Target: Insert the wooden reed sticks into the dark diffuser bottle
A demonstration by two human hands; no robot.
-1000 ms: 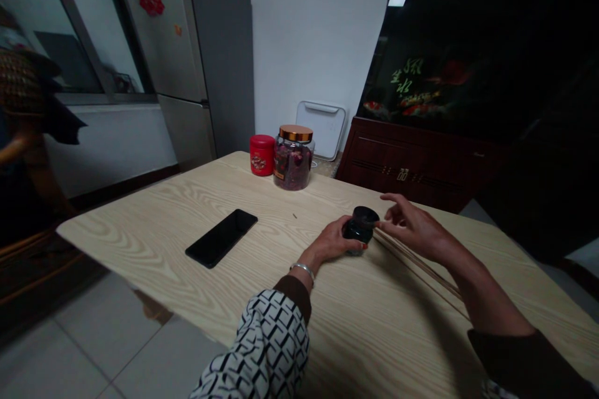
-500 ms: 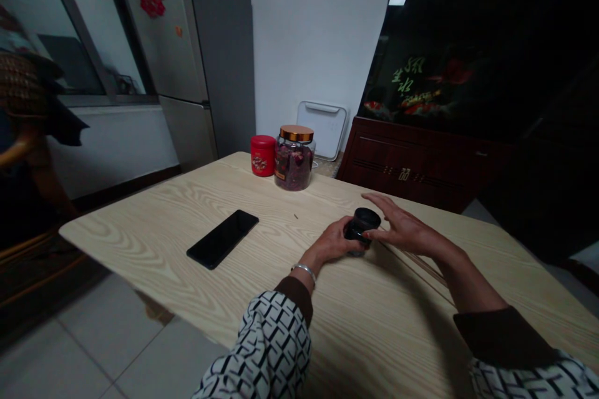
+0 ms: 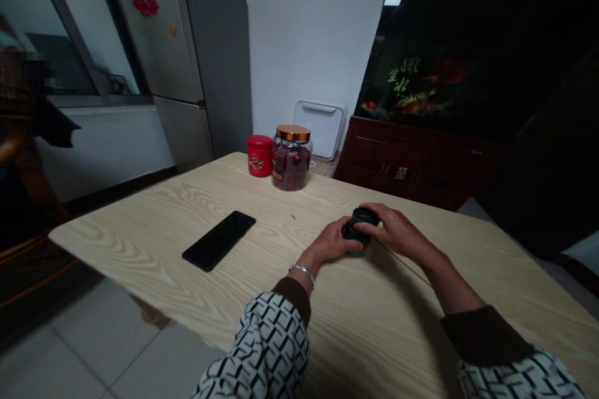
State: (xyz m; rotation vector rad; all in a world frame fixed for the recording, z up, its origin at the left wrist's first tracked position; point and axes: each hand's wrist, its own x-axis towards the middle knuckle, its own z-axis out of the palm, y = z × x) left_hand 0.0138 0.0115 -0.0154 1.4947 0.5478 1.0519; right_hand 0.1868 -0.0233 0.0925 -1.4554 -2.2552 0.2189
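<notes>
Over the middle of the counter (image 3: 140,237), the left hand (image 3: 331,242) wraps the side of a small dark jar (image 3: 359,227), while the right hand (image 3: 395,230) curls its fingers over the jar's top. Thin wooden sticks (image 3: 402,262) run rightward from beneath the right hand. Farther left lies a black phone (image 3: 218,240); at the far edge stand a red tin (image 3: 259,156) and a glass jar of dried rosebuds (image 3: 291,166).

Dim indoor light leaves your scene underexposed, with a pale glow at the window (image 3: 58,31) on the left and deep darkness across the aquarium glass (image 3: 444,62), broken by one small white glare. Your right forearm (image 3: 452,280) throws a soft shadow over the counter (image 3: 140,243). Wide-angle distortion tilts the refrigerator (image 3: 210,56); a pixelated patch (image 3: 32,68) blurs the far left.
</notes>
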